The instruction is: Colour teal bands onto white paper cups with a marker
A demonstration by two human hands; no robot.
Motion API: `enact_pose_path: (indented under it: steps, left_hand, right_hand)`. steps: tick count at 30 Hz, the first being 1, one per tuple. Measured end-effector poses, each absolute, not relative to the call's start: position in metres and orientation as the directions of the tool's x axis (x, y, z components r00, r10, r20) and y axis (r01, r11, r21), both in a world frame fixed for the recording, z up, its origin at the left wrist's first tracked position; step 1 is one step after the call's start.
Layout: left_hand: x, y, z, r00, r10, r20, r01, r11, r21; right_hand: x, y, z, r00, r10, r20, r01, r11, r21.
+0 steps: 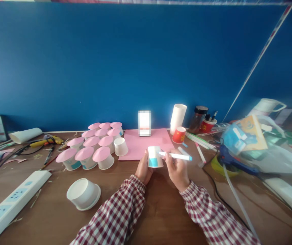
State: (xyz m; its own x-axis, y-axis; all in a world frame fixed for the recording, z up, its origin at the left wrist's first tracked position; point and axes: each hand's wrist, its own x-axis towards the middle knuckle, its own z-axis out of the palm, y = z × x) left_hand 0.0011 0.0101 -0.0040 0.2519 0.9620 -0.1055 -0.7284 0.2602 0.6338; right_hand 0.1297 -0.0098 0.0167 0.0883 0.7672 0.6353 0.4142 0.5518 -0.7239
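My left hand [143, 168] is wrapped around the left side of a white paper cup [155, 153], which is upside down and has a light blue patch on its wall. In my right hand [176, 170] is a white marker [178, 156] with a light blue end pointing right. The marker's other end is at the cup's right side; I cannot tell whether it touches. A sheet of pink paper [146, 144] lies just beyond both hands. Left of it, a plain white cup [121, 147] stands beside several upturned cups topped with pink paper discs [102, 154].
A larger white tub [83, 194] sits upside down at front left, near a power strip [15, 197]. Behind the pink paper leans a phone [144, 123]. To the right are a red cup [178, 135], a dark-lidded jar [199, 119], a blue glue gun [237, 162] and trailing cables.
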Motion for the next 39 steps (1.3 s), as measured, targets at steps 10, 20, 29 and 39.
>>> enact_pose_path:
  steps: [10,20,29,39]
  left_hand:
    - [0.0005,0.0107,-0.0029,0.265,0.961,-0.073,-0.732,0.25,0.634]
    - [0.0011,0.0093,-0.0027,0.261,0.961,-0.093,-0.722,0.258,0.643]
    - [0.001,0.0096,-0.0015,0.262,0.961,-0.094,-0.727,0.26,0.635]
    - [0.0,0.0119,-0.0059,0.285,0.956,-0.074,-0.725,0.265,0.636]
  right_hand:
    - [0.1298,-0.0089,0.0199,0.105,0.759,0.642,0.415,0.553,-0.722]
    - [0.1298,-0.009,0.0179,0.107,0.777,0.62,0.385,0.543,-0.746]
    - [0.1298,-0.0086,0.017,0.114,0.779,0.616,0.372,0.542,-0.753]
    - [0.1295,-0.0083,0.0161,0.143,0.762,0.632,0.392,0.543,-0.743]
